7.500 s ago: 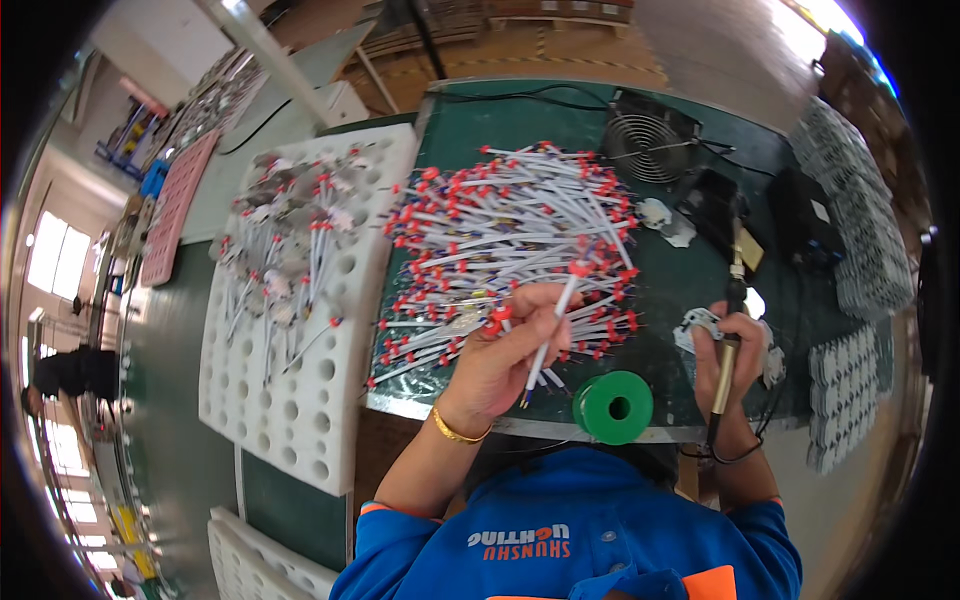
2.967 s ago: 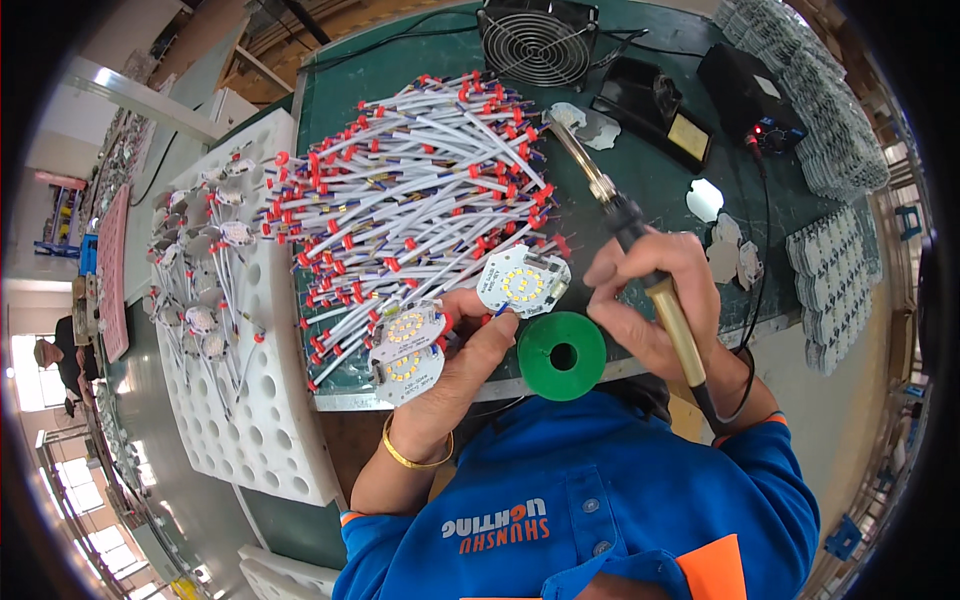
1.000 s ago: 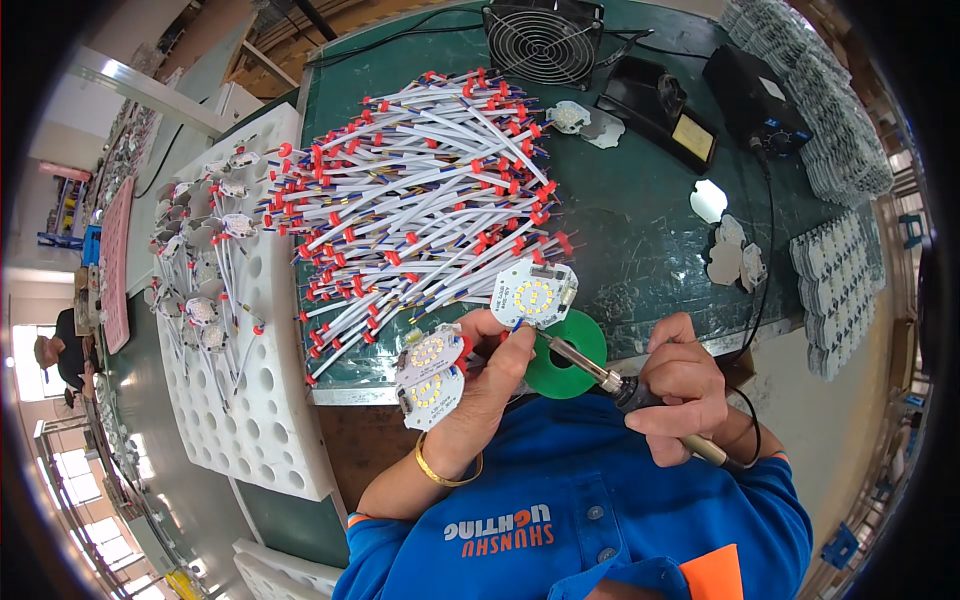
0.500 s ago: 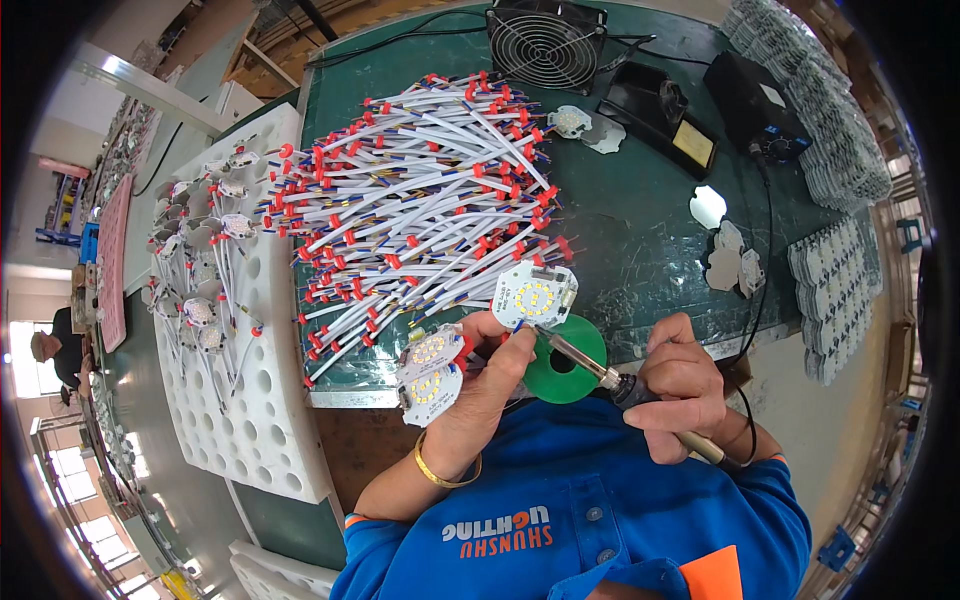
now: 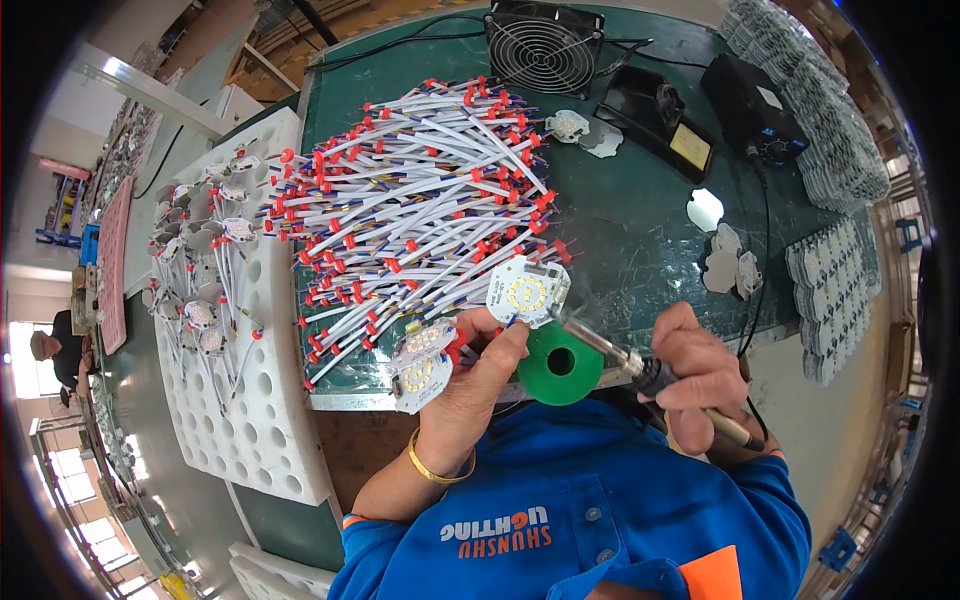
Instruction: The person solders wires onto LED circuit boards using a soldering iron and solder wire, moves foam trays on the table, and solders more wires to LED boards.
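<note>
Both grips are closed on things. Left hand (image 5: 470, 385) pinches a white round LED board (image 5: 527, 293) at its fingertips and holds two more LED boards (image 5: 420, 365) lower against the palm. Right hand (image 5: 700, 375) is wrapped around a soldering iron (image 5: 640, 368), whose tip reaches left to the edge of the raised board. Just below that board, between the two hands, sits a green solder spool (image 5: 560, 364). Beyond the left hand, a heap of white wires with red ends (image 5: 410, 215) covers the green bench (image 5: 640, 220).
</note>
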